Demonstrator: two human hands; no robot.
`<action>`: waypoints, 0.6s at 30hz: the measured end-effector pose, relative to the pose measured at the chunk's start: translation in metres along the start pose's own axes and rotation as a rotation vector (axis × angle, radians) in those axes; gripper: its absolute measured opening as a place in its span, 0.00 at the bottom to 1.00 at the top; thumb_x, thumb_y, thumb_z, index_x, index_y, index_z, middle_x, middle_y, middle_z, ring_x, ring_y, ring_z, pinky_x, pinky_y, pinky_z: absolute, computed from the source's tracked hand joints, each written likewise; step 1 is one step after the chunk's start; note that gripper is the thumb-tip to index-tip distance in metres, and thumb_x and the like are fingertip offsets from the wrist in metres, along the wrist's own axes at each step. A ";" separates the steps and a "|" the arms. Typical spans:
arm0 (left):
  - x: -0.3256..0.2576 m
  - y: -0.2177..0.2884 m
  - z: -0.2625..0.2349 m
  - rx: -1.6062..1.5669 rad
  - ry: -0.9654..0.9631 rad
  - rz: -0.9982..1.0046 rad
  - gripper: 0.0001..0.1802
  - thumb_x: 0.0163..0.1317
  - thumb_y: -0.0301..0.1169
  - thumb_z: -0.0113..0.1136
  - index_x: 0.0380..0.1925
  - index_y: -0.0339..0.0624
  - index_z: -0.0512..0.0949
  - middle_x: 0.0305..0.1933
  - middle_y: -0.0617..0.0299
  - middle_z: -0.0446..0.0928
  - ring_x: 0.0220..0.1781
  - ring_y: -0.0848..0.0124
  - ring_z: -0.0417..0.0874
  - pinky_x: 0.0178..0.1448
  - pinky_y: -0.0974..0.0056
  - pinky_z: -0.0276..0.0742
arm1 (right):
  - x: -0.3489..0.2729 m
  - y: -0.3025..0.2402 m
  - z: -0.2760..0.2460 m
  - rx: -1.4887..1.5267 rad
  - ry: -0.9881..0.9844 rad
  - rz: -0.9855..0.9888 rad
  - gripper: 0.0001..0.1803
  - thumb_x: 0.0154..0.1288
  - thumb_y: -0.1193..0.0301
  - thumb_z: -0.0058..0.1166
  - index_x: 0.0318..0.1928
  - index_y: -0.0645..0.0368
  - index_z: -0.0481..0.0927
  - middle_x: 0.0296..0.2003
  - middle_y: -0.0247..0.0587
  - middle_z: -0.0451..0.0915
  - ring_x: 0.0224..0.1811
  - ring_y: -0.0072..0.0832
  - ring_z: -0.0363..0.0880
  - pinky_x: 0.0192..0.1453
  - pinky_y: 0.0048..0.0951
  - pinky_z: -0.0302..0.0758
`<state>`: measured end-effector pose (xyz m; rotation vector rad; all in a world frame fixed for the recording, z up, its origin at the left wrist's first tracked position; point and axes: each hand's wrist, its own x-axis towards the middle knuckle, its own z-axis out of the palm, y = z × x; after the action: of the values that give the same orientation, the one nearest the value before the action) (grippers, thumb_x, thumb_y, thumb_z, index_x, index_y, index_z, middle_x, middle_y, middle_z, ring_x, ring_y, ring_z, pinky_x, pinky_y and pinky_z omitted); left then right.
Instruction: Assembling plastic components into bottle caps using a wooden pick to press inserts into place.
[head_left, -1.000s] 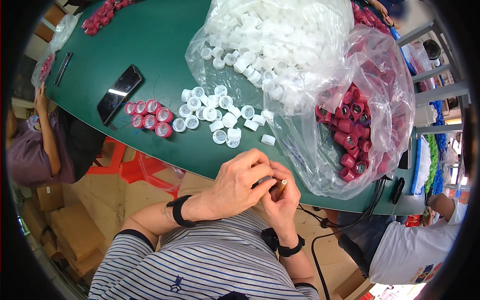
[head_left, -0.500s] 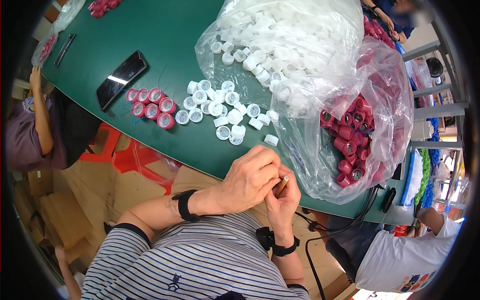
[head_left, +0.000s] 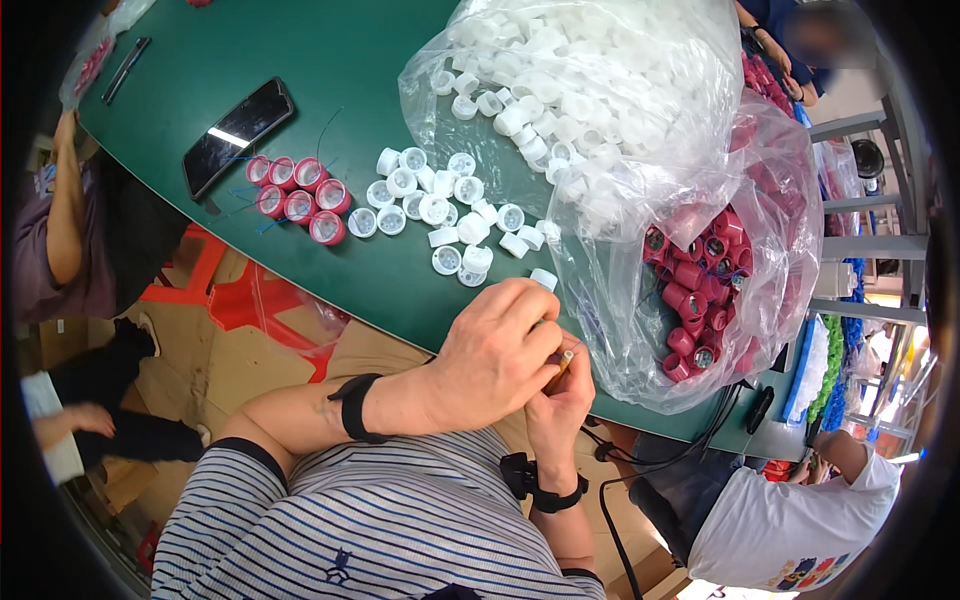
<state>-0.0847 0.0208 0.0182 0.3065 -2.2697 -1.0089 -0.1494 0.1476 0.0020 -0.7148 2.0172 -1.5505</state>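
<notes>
Both hands were observed close together in front of the striped shirt, at the near edge of the green table [head_left: 330, 60]. Right hand [head_left: 562, 392]: fingers curled round a thin tan rod [head_left: 565, 361], its pale end showing beside the thumb. Left hand [head_left: 497, 340]: fingers bent and drawn in against the right hand; from where I stood, could not tell whether they gripped anything, the tips being hidden.

Nearest item: a single white cap [head_left: 543, 279], just beyond the left knuckles. Farther in lay a loose cluster of white caps [head_left: 433, 209], some open side up. To its left, seven red cups [head_left: 299, 207] sat grouped, fine blue wires straying around them, beside a black phone [head_left: 238, 137]. A dark pen [head_left: 126, 70] lay farther left.

Beyond the cluster stood a clear bag [head_left: 425, 110] full of more white caps; to the right of the hands, a second clear bag [head_left: 620, 345] contained red cups. Black cables [head_left: 715, 415] hung at the table edge
</notes>
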 end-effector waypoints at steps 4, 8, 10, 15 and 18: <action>0.005 0.001 0.004 0.097 -0.004 0.024 0.11 0.42 0.27 0.68 0.26 0.36 0.77 0.39 0.54 0.74 0.47 0.55 0.76 0.47 0.56 0.76 | -0.001 0.006 0.002 0.064 0.065 0.004 0.21 0.58 0.81 0.64 0.51 0.63 0.74 0.46 0.33 0.77 0.46 0.17 0.73 0.49 0.20 0.72; 0.001 -0.004 0.014 0.143 -0.044 0.106 0.10 0.45 0.27 0.66 0.24 0.34 0.75 0.39 0.54 0.74 0.46 0.55 0.76 0.47 0.55 0.76 | -0.003 0.002 0.001 -0.009 0.021 -0.016 0.21 0.58 0.81 0.65 0.51 0.64 0.74 0.46 0.33 0.76 0.45 0.18 0.73 0.50 0.21 0.72; -0.001 -0.006 0.018 0.124 -0.063 0.120 0.09 0.45 0.27 0.65 0.23 0.33 0.75 0.38 0.54 0.74 0.45 0.55 0.76 0.48 0.55 0.76 | -0.003 0.002 0.000 -0.024 0.012 -0.016 0.21 0.58 0.82 0.64 0.52 0.64 0.74 0.48 0.34 0.75 0.46 0.19 0.74 0.51 0.23 0.72; -0.008 -0.010 0.010 -0.312 -0.068 -0.173 0.10 0.47 0.25 0.66 0.29 0.34 0.76 0.42 0.54 0.75 0.48 0.53 0.76 0.51 0.54 0.75 | -0.003 0.017 -0.006 0.114 0.010 -0.029 0.20 0.58 0.85 0.62 0.51 0.64 0.73 0.52 0.39 0.74 0.49 0.23 0.75 0.52 0.23 0.74; -0.007 -0.016 -0.013 -0.359 -0.070 -0.145 0.15 0.46 0.26 0.68 0.35 0.34 0.76 0.44 0.54 0.74 0.53 0.52 0.75 0.54 0.55 0.75 | -0.002 0.012 -0.006 0.206 0.000 0.045 0.20 0.58 0.87 0.62 0.50 0.63 0.73 0.54 0.42 0.74 0.52 0.25 0.75 0.53 0.24 0.75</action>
<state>-0.0714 0.0057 0.0103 0.2871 -2.0969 -1.4968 -0.1530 0.1560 -0.0079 -0.5847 1.8271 -1.7006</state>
